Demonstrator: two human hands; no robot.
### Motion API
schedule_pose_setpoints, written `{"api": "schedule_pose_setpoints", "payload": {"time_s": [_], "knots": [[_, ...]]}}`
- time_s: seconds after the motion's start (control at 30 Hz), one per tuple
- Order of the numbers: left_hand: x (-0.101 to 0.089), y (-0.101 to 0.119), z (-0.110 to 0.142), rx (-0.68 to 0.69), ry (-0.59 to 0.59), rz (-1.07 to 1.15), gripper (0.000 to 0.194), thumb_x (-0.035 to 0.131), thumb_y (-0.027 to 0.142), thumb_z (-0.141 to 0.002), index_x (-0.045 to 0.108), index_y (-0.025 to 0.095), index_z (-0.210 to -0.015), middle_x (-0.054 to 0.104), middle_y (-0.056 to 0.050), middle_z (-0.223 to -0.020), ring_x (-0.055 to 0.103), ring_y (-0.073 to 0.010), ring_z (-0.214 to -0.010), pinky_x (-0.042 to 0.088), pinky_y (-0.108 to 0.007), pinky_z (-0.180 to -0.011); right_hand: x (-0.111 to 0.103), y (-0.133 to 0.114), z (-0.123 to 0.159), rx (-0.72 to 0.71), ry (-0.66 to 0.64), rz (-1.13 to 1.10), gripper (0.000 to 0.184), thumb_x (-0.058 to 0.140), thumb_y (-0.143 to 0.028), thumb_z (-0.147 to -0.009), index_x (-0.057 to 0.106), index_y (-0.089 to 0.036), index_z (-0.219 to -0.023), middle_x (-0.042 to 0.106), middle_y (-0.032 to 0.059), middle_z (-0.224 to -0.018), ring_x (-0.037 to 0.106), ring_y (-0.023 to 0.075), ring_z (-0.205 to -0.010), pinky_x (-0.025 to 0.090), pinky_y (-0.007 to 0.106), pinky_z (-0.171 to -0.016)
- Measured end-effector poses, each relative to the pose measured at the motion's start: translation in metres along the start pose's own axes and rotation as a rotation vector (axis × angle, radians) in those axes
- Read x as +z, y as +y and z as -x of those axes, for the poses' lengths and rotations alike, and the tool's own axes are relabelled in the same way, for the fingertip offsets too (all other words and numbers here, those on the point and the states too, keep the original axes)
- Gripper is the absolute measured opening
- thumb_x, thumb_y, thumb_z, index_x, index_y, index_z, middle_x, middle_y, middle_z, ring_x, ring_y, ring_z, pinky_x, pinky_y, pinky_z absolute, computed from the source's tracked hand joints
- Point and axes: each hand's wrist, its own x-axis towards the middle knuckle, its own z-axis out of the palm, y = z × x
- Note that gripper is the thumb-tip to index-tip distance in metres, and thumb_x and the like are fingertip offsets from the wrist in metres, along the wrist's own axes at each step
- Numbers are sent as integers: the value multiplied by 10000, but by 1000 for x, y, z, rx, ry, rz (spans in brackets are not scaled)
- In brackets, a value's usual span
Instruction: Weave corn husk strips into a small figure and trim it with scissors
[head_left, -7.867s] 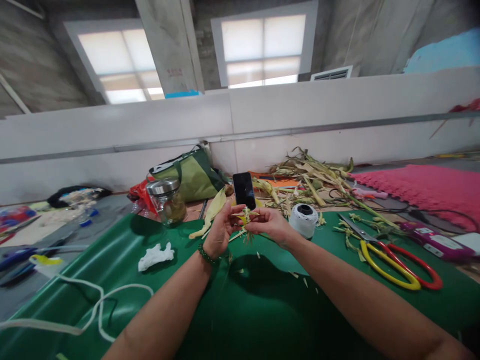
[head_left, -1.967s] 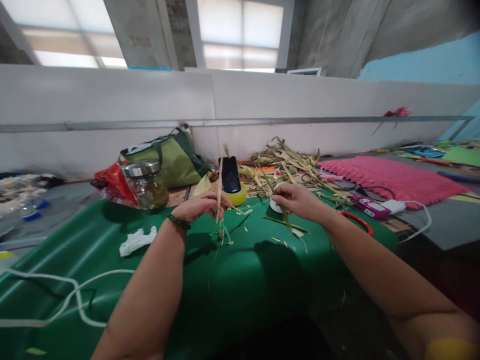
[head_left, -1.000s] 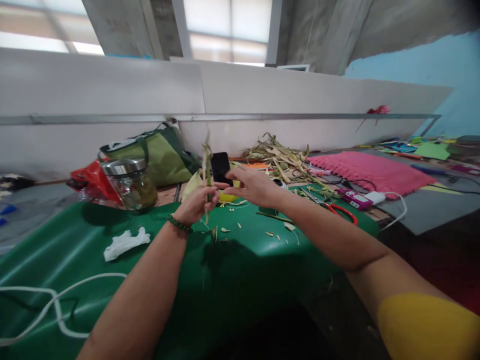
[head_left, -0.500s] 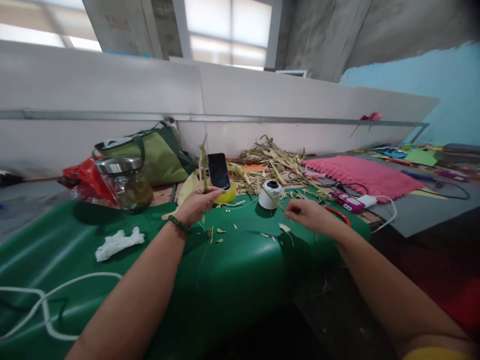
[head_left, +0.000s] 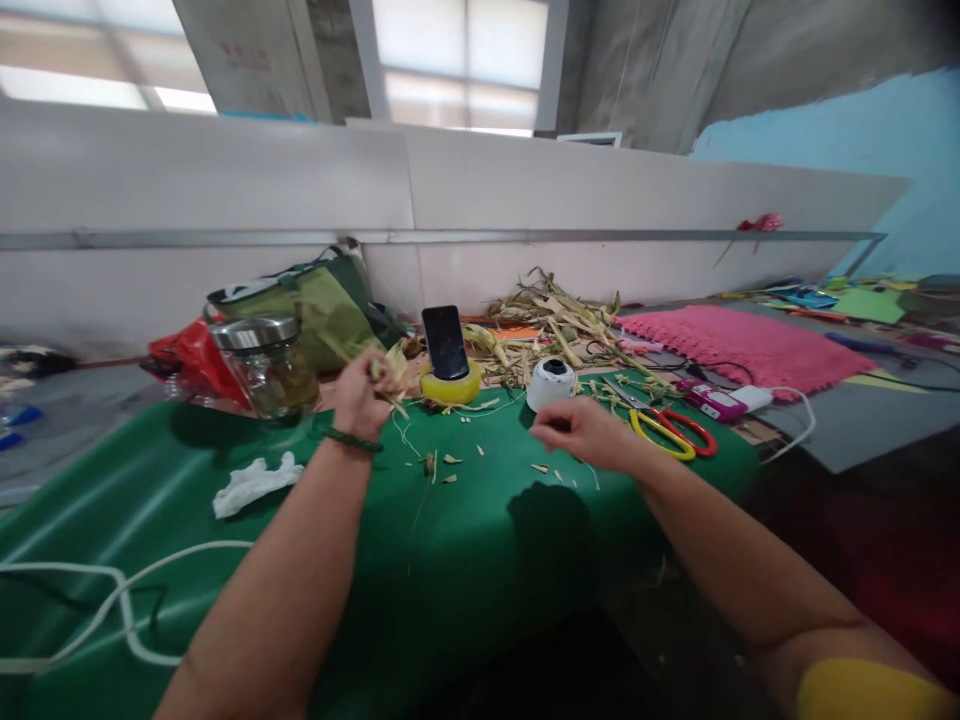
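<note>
Left hand (head_left: 367, 390) of the person I stand watching: raised near the far edge of the desk's green mat, fingers closed around pale plant strips (head_left: 394, 405), whose upper end is blurred. Right hand (head_left: 589, 430): above the mat, just in front of a spool, fingers curled toward the thumb; whether they close on anything cannot be told from where I stand. Remaining items, largest to smallest. Green mat (head_left: 457, 580): covers the desk and drapes over its near edge. Pink fringed cloth (head_left: 727, 345): beyond the mat's right edge. Green bag (head_left: 300, 320): along the desk's far edge, left of centre. Heap of dry husks and stalks (head_left: 555, 310): along the same edge, right of centre. Glass jar (head_left: 274, 380): metal-lidded, upright before the bag, at the mat's far left. Scissors (head_left: 651, 410): one red and one yellow handle, blades apart, near the mat's far right corner. White spool (head_left: 545, 390): upright, toward the mat's far edge. Phone (head_left: 445, 343): propped upright at a yellow ring (head_left: 454, 388). Husk scraps (head_left: 451, 459): scattered mid-mat, between both forearms.
</note>
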Motion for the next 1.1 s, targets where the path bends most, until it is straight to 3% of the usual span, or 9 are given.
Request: {"api": "schedule_pose_setpoints", "payload": {"time_s": [0.1, 0.23, 0.37, 0.53, 0.6, 0.67, 0.83, 0.93, 1.1], "knots": [[-15, 9, -14, -13, 264, 265, 350, 386, 164, -862, 352, 175, -514, 344, 69, -386, 245, -29, -278, 227, -158, -326, -27, 16, 21, 220, 247, 409, 221, 508, -223, -845, 666, -191, -994, 675, 77, -958, 615, 177, -741, 426, 263, -644], [-15, 5, -15, 19, 294, 303, 319, 388, 166, -866, 401, 176, -547, 381, 68, -403, 272, -27, -271, 234, -156, -314, -21, 31, 34, 322, -18, 600, 308, 493, -375, -893, 671, -184, -1056, 672, 116, -1011, 641, 243, -868, 441, 288, -680], [-14, 4, -14, 22, 330, 307, 292, 401, 165, -858, 409, 178, -567, 386, 78, -399, 274, -22, -269, 215, -145, -309, 16, 20, 35, 213, -141, 493, 209, 490, -180, -885, 687, -140, -940, 681, 120, -935, 645, 214, -857, 451, 278, -743], [-21, 5, -20, 52, 334, 314, 274, 426, 172, -830, 414, 178, -557, 377, 78, -394, 278, -26, -269, 224, -154, -314, 35, -18, 27, -295, -328, -131, 273, 515, -293, -903, 622, -199, -1137, 675, 66, -1046, 635, 160, -928, 491, 262, -809], [-22, 3, -21, 61, 332, 309, 268, 436, 180, -826, 415, 178, -559, 380, 79, -397, 282, -25, -270, 226, -154, -320, 37, -22, 5, -368, -260, -175, 348, 494, -314, -913, 558, -200, -1236, 603, 89, -1224, 565, 185, -1121, 454, 320, -936], [-23, 3, -21, 63, 323, 296, 263, 463, 199, -817, 409, 180, -560, 377, 83, -400, 280, -21, -271, 228, -154, -327, 42, -17, -28, -258, -116, -6, 323, 420, -243, -936, 562, -164, -1215, 581, 131, -1254, 520, 218, -1188, 410, 390, -998], [-27, 5, -21, 25, 293, 226, 253, 501, 252, -790, 394, 184, -571, 369, 97, -412, 281, -16, -274, 238, -148, -338, 51, 2, -96, -19, -227, 491, 354, 552, -50, -745, 605, -132, -1086, 653, 196, -1109, 613, 312, -1020, 488, 421, -826], [-29, 3, -24, -12, 282, 156, 245, 494, 249, -780, 403, 181, -563, 367, 93, -401, 287, -19, -275, 232, -144, -331, 40, 2, -101, -36, -316, 488, 347, 614, -42, -647, 634, -167, -970, 702, 124, -924, 657, 260, -837, 503, 329, -688], [-27, -9, -27, -92, 235, 34, 185, 525, 165, -731, 485, 156, -550, 455, 51, -411, 337, -28, -293, 232, -143, -326, -5, -10, -87, -167, -647, 233, 250, 586, -84, -623, 638, -163, -855, 626, -9, -694, 562, 110, -600, 417, 196, -530]]}}
